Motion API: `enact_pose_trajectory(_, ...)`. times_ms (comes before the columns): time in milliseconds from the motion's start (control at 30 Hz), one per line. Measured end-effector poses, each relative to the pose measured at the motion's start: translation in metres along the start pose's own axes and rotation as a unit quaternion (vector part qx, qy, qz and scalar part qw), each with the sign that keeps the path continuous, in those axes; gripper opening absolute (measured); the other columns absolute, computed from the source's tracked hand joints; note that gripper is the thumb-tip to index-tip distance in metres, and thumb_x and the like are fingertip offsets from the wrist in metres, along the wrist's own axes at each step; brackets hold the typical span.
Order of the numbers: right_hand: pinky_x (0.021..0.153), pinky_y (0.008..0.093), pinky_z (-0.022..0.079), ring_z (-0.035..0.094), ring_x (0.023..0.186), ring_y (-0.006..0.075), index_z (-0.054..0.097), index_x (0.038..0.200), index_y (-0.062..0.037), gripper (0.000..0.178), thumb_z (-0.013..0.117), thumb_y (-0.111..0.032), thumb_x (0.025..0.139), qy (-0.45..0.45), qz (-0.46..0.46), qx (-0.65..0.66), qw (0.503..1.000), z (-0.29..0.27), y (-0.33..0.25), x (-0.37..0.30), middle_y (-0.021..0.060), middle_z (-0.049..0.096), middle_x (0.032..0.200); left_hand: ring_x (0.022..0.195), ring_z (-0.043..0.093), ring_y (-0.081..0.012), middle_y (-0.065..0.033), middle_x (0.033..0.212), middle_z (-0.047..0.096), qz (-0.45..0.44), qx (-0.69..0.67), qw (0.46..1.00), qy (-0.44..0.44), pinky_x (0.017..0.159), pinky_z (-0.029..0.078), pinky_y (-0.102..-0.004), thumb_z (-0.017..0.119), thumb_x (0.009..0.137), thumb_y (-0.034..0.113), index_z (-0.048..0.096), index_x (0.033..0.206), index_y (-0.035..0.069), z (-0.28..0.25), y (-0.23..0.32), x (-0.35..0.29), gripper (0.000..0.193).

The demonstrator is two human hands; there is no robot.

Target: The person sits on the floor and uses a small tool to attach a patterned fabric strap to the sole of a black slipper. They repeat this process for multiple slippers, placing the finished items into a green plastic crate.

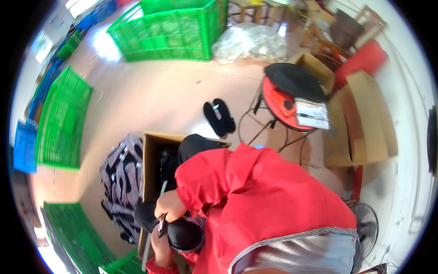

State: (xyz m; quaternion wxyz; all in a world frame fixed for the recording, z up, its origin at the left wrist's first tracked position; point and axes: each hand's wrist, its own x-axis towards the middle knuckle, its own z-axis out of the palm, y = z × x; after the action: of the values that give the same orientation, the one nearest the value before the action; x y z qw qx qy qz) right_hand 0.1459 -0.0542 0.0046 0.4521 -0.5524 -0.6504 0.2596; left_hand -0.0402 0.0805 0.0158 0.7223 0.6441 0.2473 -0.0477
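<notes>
My right hand (169, 206) reaches in from the red sleeve and is closed, fingers pressed together on a small dark piece (162, 224) too blurred to name. Just below it, my left hand (161, 249) comes up from the lower edge, also closed on something partly hidden by the right hand. Beside them lies a rounded black item (185, 235) with a patterned edge, perhaps a slipper. Another black rounded shape (146, 216) sits left of the hands. A thin pale strip (147, 251) runs past both hands. Behind them stands an open cardboard box (148, 169) with dark contents.
Patterned grey-and-black slippers (123, 178) are piled left of the box. A pair of black slippers (219, 118) lies on the floor ahead. Green crates (64, 118) stand at left. A red round stool (285, 107) holds a black item. Cardboard boxes (360, 123) and a fan (366, 230) are right.
</notes>
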Motion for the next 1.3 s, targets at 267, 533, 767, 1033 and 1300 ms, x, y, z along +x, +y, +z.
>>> enact_pose_trajectory(267,0.053,0.0180,0.034,0.049,0.067,0.0028,0.062,0.107,-0.0031,0.024,0.068,-0.014,0.087,-0.097,0.226,0.559,0.792,-0.002,-0.010,-0.023,-0.0005,0.061,0.091,0.097,0.064,-0.0162,-0.0099,0.112,0.065,-0.109,-0.359,0.927,-0.020,0.087,0.052,-0.0306,0.053,0.099,0.010,0.055,0.124,-0.005,0.042,0.018,-0.045,0.029)
enact_pose_trajectory(533,0.074,0.0236,0.048,0.058,0.079,0.0068,0.059,0.105,-0.0047,0.025,0.069,-0.024,0.093,0.027,0.161,0.591,0.790,0.044,0.010,-0.014,-0.0007,0.063,0.092,0.110,0.061,-0.0220,-0.0122,0.127,0.060,0.004,-0.569,0.820,-0.067,0.099,0.049,-0.0401,0.056,0.099,0.028,0.051,0.131,0.001,0.040,0.013,-0.044,0.043)
enact_pose_trajectory(767,0.072,0.0241,0.048,0.057,0.078,0.0071,0.058,0.088,-0.0065,0.014,0.064,-0.017,0.095,-0.013,0.193,0.550,0.812,0.032,0.018,0.002,-0.0009,0.061,0.085,0.112,0.061,-0.0238,-0.0112,0.124,0.062,0.013,-0.585,0.800,-0.132,0.100,0.047,-0.0387,0.055,0.100,0.031,0.050,0.132,-0.003,0.047,0.006,-0.020,0.047)
enact_pose_trajectory(1033,0.073,0.0245,0.048,0.057,0.078,0.0072,0.057,0.090,-0.0065,0.015,0.058,-0.019,0.099,0.096,0.251,0.527,0.806,0.067,0.041,0.010,-0.0019,0.060,0.085,0.125,0.052,-0.0266,-0.0136,0.138,0.052,0.126,-0.542,0.828,-0.066,0.108,0.040,-0.0410,0.054,0.099,0.010,0.041,0.140,-0.005,0.060,0.015,-0.008,0.046)
enact_pose_trajectory(1300,0.078,0.0261,0.051,0.061,0.085,0.0110,0.058,0.098,-0.0047,0.017,0.058,-0.022,0.099,0.192,0.282,0.598,0.725,0.075,-0.032,0.021,0.0016,0.063,0.092,0.128,0.051,-0.0239,-0.0116,0.144,0.048,0.254,-0.459,0.850,0.049,0.108,0.041,-0.0404,0.049,0.099,0.000,0.035,0.147,0.001,0.049,0.017,-0.013,0.050)
